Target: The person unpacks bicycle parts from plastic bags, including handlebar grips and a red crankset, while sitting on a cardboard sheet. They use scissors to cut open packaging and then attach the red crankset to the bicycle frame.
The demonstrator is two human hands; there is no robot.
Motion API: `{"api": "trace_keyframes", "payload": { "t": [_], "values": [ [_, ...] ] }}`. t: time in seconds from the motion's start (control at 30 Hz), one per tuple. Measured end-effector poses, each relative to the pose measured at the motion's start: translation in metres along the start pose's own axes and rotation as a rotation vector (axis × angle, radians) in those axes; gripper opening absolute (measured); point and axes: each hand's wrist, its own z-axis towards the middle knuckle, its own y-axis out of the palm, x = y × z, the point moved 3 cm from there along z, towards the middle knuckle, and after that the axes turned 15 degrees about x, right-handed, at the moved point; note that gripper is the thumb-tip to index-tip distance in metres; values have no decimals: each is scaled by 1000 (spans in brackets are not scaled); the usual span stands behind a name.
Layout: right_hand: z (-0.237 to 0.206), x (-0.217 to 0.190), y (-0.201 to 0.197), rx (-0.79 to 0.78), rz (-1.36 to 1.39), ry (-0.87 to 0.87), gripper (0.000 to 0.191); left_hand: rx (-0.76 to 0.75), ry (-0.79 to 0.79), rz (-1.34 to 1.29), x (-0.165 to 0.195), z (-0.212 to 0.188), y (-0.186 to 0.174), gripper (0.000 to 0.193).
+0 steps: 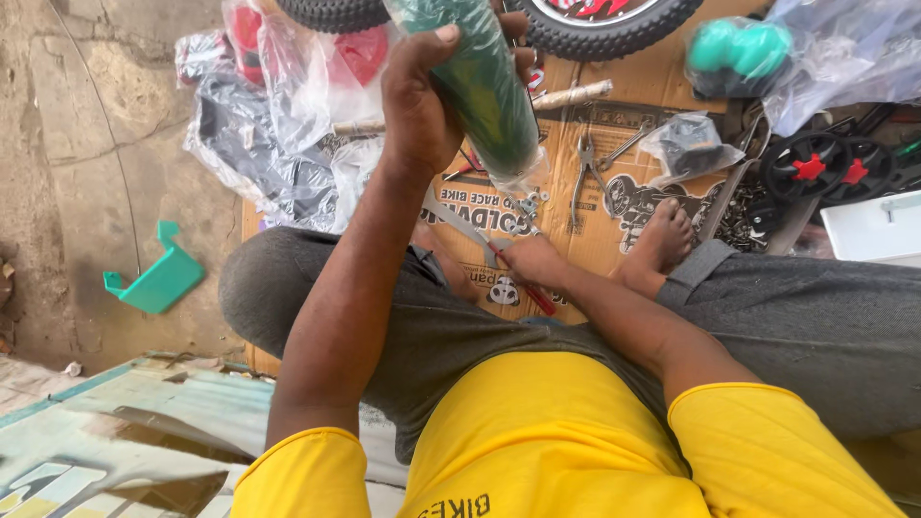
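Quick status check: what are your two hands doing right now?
Left hand grips green plastic-wrapped part, raised. Right hand low on red-handled tool on cardboard. Pliers nearby.

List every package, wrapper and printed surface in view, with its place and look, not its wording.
Flattened cardboard box: on the ground under the tools, brown, black print.
Green part in clear plastic wrap: held up by the left hand.
Clear bag with red parts: top left.
Clear bag with teal grips: top right.
Small bag, dark contents: on the cardboard.
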Motion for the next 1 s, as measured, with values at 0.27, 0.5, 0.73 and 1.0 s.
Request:
{"api": "trace_keyframes", "payload": {
  "t": [0.27, 0.5, 0.73, 1.0],
  "values": [
    [30, 16, -32, -156, 180, 168, 24, 109, 213, 287, 1, 12, -15, 36],
    [-36, 23, -235, -140, 109, 142, 43, 23, 219, 335, -7, 20, -14, 26],
    [-82, 36, -317, 613, 428, -44, 48, 88, 129, 381, -38, 24, -6, 31],
    [-68, 29, -270, 785, 428, -76, 30, 109, 44, 392, -69, 24, -10, 34]
  ]
}}
